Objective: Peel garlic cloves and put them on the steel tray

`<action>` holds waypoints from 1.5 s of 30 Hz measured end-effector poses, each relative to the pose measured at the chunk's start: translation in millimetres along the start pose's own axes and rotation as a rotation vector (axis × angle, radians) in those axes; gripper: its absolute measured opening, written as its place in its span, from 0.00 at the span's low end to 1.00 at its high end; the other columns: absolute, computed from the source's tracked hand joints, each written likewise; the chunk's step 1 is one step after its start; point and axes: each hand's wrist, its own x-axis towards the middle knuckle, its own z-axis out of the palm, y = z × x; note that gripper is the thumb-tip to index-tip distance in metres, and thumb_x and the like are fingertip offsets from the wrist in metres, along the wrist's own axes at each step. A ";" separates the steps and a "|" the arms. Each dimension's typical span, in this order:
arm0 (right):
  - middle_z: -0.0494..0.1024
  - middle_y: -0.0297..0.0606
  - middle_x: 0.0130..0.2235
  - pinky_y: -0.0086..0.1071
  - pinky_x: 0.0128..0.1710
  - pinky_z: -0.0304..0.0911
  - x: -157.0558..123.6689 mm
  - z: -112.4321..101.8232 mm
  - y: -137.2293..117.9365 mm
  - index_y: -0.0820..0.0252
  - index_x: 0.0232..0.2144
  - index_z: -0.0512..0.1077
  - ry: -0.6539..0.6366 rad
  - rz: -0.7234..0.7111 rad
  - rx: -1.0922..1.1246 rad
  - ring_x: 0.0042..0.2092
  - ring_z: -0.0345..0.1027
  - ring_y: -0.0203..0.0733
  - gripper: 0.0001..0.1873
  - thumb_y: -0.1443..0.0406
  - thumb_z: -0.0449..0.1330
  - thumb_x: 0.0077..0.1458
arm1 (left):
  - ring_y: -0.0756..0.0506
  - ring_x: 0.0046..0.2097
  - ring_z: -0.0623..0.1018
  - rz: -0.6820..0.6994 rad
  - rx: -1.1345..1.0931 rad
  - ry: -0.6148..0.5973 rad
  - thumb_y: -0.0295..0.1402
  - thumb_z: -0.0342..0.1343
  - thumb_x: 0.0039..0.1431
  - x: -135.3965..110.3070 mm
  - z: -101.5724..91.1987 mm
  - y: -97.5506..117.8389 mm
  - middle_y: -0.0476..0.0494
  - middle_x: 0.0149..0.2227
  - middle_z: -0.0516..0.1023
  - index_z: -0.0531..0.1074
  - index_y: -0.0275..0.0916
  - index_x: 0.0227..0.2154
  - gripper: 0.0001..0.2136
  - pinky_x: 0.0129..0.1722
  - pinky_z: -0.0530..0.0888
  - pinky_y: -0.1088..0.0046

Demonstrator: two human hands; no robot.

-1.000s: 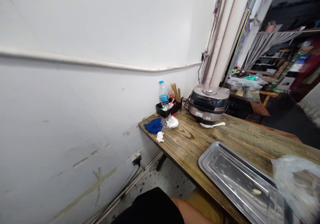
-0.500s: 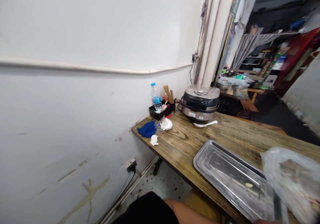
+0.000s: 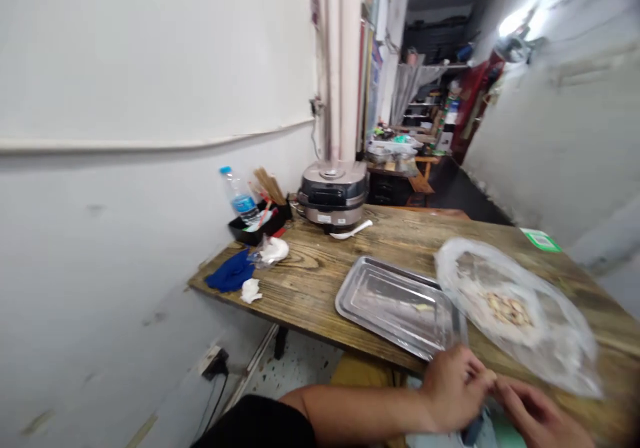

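My left hand [image 3: 456,389] is curled at the near edge of the wooden table [image 3: 320,281], just below a steel tray [image 3: 395,301]. Its fingers pinch around something I cannot make out. My right hand [image 3: 535,416] reaches in from the lower right, its fingertips meeting the left hand's. A small dark thing [image 3: 473,429] shows between the two hands, over a pale surface below the table edge. Both hands are blurred. A clear plastic bag [image 3: 520,315] with pale food pieces inside lies on the table right of the tray.
A rice cooker [image 3: 333,191] stands at the table's far end with a white spoon [image 3: 353,230] before it. By the left wall sit a water bottle [image 3: 240,199], a black caddy [image 3: 257,228] with chopsticks, a blue cloth [image 3: 230,275] and tissues [image 3: 250,291]. A doorway opens beyond.
The view has swung right and down, so the tray and bag sit nearer the middle. Both my hands have come into view at the table's near edge.
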 end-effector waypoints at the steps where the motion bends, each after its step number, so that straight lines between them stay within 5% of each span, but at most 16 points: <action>1: 0.78 0.37 0.25 0.34 0.28 0.69 -1.4 -0.4 -3.1 0.51 0.23 0.77 0.017 0.018 -0.023 0.30 0.72 0.48 0.16 0.48 0.64 0.35 | 0.47 0.34 0.75 0.022 -0.017 0.007 0.37 0.52 0.54 -1.9 -2.0 2.1 0.42 0.31 0.77 0.73 0.35 0.32 0.11 0.35 0.71 0.73; 5: 0.76 0.38 0.25 0.30 0.27 0.63 -8.2 3.9 -8.6 0.59 0.26 0.76 0.010 0.018 0.116 0.28 0.67 0.41 0.18 0.51 0.63 0.41 | 0.49 0.33 0.75 0.057 -0.222 -0.034 0.39 0.54 0.55 -2.3 -5.9 3.2 0.43 0.30 0.76 0.71 0.34 0.32 0.12 0.34 0.70 0.75; 11: 0.71 0.34 0.21 0.26 0.20 0.53 -18.0 9.8 -10.9 0.63 0.28 0.75 0.000 0.067 0.391 0.21 0.56 0.31 0.15 0.55 0.64 0.44 | 0.52 0.27 0.72 -0.094 -0.436 -0.137 0.39 0.57 0.52 -1.9 -8.8 5.2 0.44 0.29 0.76 0.72 0.33 0.35 0.14 0.27 0.67 0.78; 18: 0.77 0.38 0.33 0.32 0.31 0.65 -20.4 -5.6 -19.9 0.55 0.37 0.76 -0.066 -0.228 0.069 0.30 0.68 0.38 0.11 0.59 0.59 0.52 | 0.49 0.34 0.73 -0.049 -0.382 -0.105 0.35 0.59 0.50 -3.9 -13.3 9.5 0.41 0.33 0.77 0.74 0.32 0.34 0.12 0.35 0.70 0.75; 22: 0.77 0.36 0.30 0.31 0.30 0.66 -19.3 -10.2 -18.0 0.55 0.35 0.76 -0.099 -0.329 -0.071 0.29 0.69 0.38 0.10 0.60 0.57 0.55 | 0.54 0.26 0.68 -0.104 -0.418 -0.125 0.39 0.60 0.49 -4.4 -16.3 13.9 0.44 0.28 0.75 0.75 0.31 0.36 0.15 0.25 0.64 0.80; 27: 0.76 0.34 0.26 0.29 0.28 0.65 -18.4 -9.2 -16.7 0.57 0.34 0.75 -0.102 -0.387 -0.116 0.26 0.69 0.36 0.08 0.63 0.56 0.57 | 0.59 0.19 0.55 -0.161 -0.546 -0.205 0.41 0.60 0.48 -5.3 -18.3 15.5 0.50 0.23 0.68 0.75 0.30 0.36 0.17 0.18 0.51 0.80; 45: 0.74 0.33 0.25 0.28 0.30 0.61 -22.1 -11.2 -22.9 0.57 0.36 0.74 -0.207 -0.414 -0.289 0.27 0.67 0.36 0.11 0.65 0.52 0.59 | 0.58 0.19 0.57 -0.200 -0.518 -0.180 0.39 0.60 0.48 -5.9 -17.0 9.3 0.49 0.24 0.69 0.75 0.30 0.33 0.16 0.19 0.52 0.79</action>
